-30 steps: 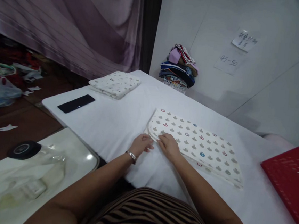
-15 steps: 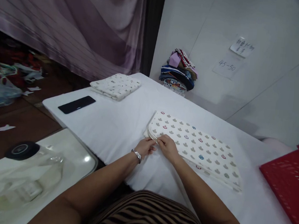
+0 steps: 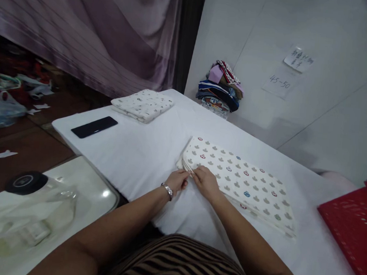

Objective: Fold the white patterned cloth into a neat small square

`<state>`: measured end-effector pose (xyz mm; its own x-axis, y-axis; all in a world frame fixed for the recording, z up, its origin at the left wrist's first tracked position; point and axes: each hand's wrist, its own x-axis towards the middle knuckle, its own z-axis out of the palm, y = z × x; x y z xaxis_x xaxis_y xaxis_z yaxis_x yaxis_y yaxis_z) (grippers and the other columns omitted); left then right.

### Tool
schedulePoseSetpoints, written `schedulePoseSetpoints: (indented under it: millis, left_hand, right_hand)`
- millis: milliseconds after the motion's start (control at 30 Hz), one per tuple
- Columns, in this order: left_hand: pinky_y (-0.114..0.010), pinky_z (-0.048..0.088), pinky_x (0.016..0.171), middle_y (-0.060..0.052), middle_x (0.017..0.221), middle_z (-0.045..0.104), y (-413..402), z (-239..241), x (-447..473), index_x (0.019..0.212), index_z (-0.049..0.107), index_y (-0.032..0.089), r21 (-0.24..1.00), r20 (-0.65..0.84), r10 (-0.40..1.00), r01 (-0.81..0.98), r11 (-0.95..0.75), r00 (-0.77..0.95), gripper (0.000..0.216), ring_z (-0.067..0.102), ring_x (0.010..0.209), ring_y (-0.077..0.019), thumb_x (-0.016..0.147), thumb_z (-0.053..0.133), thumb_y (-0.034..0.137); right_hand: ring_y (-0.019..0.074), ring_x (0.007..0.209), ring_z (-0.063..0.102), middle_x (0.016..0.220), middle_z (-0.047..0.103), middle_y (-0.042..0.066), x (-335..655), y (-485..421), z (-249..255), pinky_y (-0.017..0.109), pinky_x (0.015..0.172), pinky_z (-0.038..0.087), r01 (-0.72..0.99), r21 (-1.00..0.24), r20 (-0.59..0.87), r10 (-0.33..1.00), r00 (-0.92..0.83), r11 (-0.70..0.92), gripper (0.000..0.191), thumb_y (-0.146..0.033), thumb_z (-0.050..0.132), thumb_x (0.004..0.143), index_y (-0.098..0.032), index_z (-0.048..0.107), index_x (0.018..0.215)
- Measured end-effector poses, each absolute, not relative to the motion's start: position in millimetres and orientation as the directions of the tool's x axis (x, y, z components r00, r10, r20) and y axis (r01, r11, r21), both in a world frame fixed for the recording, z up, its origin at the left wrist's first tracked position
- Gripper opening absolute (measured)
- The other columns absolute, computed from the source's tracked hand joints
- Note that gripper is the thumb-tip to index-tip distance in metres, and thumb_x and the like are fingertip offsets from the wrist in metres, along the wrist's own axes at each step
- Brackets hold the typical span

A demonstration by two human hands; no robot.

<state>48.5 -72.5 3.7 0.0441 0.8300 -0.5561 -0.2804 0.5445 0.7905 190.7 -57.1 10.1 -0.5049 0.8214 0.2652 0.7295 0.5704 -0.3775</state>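
Observation:
A folded white cloth (image 3: 241, 176) printed with grey, red and blue motifs lies flat on the white-covered table (image 3: 143, 155). At its near left corner, my left hand (image 3: 178, 181) has its fingers curled and closed on the cloth's layered edge. A metal bracelet (image 3: 167, 191) circles that wrist. My right hand (image 3: 205, 181) is beside it, thumb and fingers pinching the same edge of the cloth. The fingertips of both hands nearly meet there, and the exact grip is partly hidden.
Farther left lie a second folded printed cloth (image 3: 141, 105) and a black phone-like slab (image 3: 94, 127). A red item (image 3: 349, 224) is at the right edge. Stacked clothes (image 3: 220, 89) stand by the wall. A lower white table (image 3: 95, 185) holds a clear plastic bag (image 3: 34, 227) and black round object (image 3: 26, 182).
My left hand has shifted very slightly left along the cloth's corner. My right hand stays at the edge, and the cloth lies in the same place.

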Motion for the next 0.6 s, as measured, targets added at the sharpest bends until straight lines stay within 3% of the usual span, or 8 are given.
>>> schedulePoseSetpoints:
  millis: [233, 367, 600]
  left_hand:
    - [-0.017, 0.028, 0.039, 0.008, 0.048, 0.04, -72.3, 4.8, 48.5, 0.06, 0.042, 0.017, 0.804, -0.545, 0.839, -0.276, 0.527, 0.017, 0.038, 0.037, 0.038, -0.0033, 0.064, 0.07, 0.042]
    - [-0.017, 0.028, 0.039, 0.008, 0.049, 0.041, -72.7, 7.2, 50.2, 0.061, 0.043, 0.017, 0.797, -0.56, 0.829, -0.276, 0.537, -0.005, 0.034, 0.039, 0.04, -0.0035, 0.066, 0.069, 0.038]
    - [-0.018, 0.034, 0.043, 0.002, 0.069, 0.058, -75.9, 12.3, 49.1, 0.077, 0.055, 0.015, 0.788, -0.548, 0.836, -0.323, 0.524, 0.017, 0.023, 0.054, 0.051, -0.0067, 0.067, 0.067, 0.033]
  right_hand:
    - [0.0143, 0.08, 0.054, 0.082, 0.057, 0.002, 191.6, -55.7, 9.4, 0.025, 0.071, 0.042, 0.736, -0.446, 0.294, 0.86, -0.417, 0.509, 0.019, -0.027, 0.042, 0.091, -0.022, 0.06, 0.087]
    - [0.0153, 0.083, 0.054, 0.085, 0.058, 0.003, 190.1, -60.5, 11.2, 0.025, 0.072, 0.042, 0.748, -0.394, 0.295, 0.844, -0.448, 0.535, 0.02, -0.026, 0.041, 0.092, -0.023, 0.06, 0.091]
    - [0.0172, 0.083, 0.052, 0.085, 0.057, 0.005, 189.2, -60.2, 11.0, 0.028, 0.073, 0.042, 0.769, -0.256, 0.296, 0.804, -0.515, 0.586, 0.02, -0.025, 0.04, 0.091, -0.021, 0.059, 0.087]
